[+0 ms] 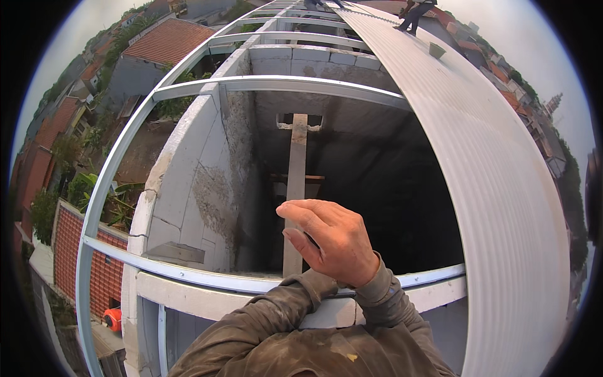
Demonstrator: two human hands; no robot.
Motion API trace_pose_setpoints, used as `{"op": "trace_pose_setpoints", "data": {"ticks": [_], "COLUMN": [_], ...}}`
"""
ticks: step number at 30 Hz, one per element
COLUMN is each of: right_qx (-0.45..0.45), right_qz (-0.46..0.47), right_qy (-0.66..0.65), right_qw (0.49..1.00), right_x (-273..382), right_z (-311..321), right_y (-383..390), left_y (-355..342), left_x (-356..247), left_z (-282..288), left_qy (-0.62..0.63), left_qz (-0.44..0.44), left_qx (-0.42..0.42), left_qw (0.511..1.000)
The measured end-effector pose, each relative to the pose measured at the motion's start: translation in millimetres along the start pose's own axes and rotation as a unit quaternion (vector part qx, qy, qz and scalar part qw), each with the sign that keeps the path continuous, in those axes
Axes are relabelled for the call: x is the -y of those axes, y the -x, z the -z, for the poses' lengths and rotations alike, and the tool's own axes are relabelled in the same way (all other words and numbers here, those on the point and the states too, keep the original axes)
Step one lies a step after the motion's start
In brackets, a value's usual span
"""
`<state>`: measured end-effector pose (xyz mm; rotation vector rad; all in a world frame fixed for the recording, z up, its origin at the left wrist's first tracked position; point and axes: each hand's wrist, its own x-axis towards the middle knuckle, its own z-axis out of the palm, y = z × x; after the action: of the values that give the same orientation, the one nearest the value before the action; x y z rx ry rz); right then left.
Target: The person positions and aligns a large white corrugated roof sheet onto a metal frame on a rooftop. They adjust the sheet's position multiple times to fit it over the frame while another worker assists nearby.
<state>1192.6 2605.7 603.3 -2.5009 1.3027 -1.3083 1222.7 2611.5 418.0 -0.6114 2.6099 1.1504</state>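
Roughly, big to small:
Roof sheet: long white corrugated metal roofing sheet on your right, ribbed, laid along the frame as cover; a person's legs stand on it far off.
Frame: pale galvanised steel purlins cross the opening, thin and smooth, spaced to carry sheets.
Wall: grey block wall with patchy rough cement render, cracked; an upright timber post stands in the dark room below.
Sleeves: your dusty olive work sleeves, crossed at the bottom edge, over the near purlin.
Hand: your one visible hand, raised over the opening, holding nothing, fingers loosely together and bent, thumb tucked. Which hand it is, can't tell; the other is out of sight.
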Motion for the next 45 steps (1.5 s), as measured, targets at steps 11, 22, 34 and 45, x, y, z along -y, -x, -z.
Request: {"op": "trace_pose_setpoints", "data": {"ticks": [11, 22, 34, 45], "right_qx": [0.132, 0.005, 0.286, 0.36], "right_qz": [-0.09, 0.07, 0.005, -0.066], "right_qy": [0.025, -0.026, -0.149, -0.088], "right_qw": [0.987, 0.997, 0.947, 0.926], "right_x": [133.0, 110.7, 45.1, 27.5], "right_z": [102.2, 76.8, -185.0, -175.8], "right_y": [-36.1, -36.7, 49.7, 52.2], "left_y": [-7.9, -7.8, -16.9, -9.3], "left_x": [-1.7, -6.0, -11.2, -10.7], "left_z": [-3.1, -7.4, -1.5, 3.6], "left_qy": [0.024, -0.011, -0.004, -0.011], "left_qz": [0.0, -0.018, 0.026, 0.025], "left_qx": [0.003, 0.006, 0.032, 0.046], "left_qw": [1.0, 1.0, 0.999, 0.999]}}
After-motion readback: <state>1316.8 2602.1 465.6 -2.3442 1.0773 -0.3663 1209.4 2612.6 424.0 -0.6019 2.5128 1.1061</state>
